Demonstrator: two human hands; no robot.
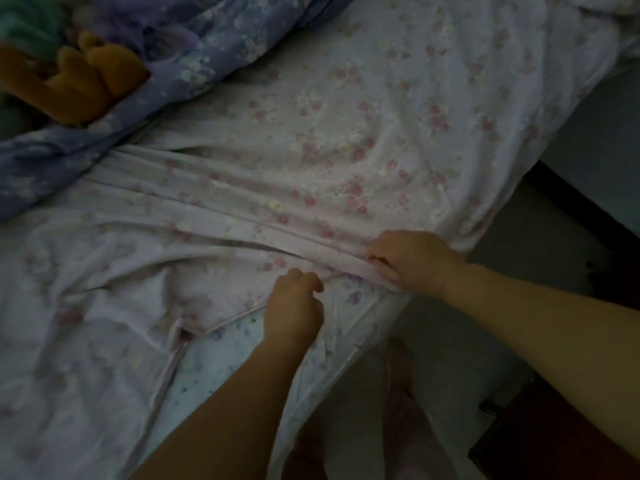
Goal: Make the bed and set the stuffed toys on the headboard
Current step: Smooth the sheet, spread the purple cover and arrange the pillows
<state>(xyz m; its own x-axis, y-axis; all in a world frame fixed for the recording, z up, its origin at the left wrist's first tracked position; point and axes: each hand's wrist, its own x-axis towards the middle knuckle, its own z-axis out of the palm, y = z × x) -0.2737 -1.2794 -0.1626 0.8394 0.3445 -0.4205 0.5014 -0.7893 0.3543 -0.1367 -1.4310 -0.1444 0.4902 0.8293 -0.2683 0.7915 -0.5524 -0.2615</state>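
Note:
A pale pink floral cover (pixel 346 140) lies wrinkled across the bed, with long folds running toward its near edge. My right hand (pixel 412 259) grips a bunched fold of that cover at the bed's near edge. Just left of it, my left hand (pixel 294 303) pinches the cover's hem with curled fingers. Below the hem a white sheet with small purple flowers (pixel 221 362) shows. An orange stuffed toy (pixel 72 77) lies at the far left on a blue floral quilt (pixel 194 57), beside a green plush shape (pixel 27 26).
The bed's side edge runs diagonally from top right down to my hands. Grey floor (pixel 519 271) lies to the right of it. A dark piece of furniture (pixel 540 438) stands at the lower right. A white pillow edge (pixel 609 5) shows in the top right corner.

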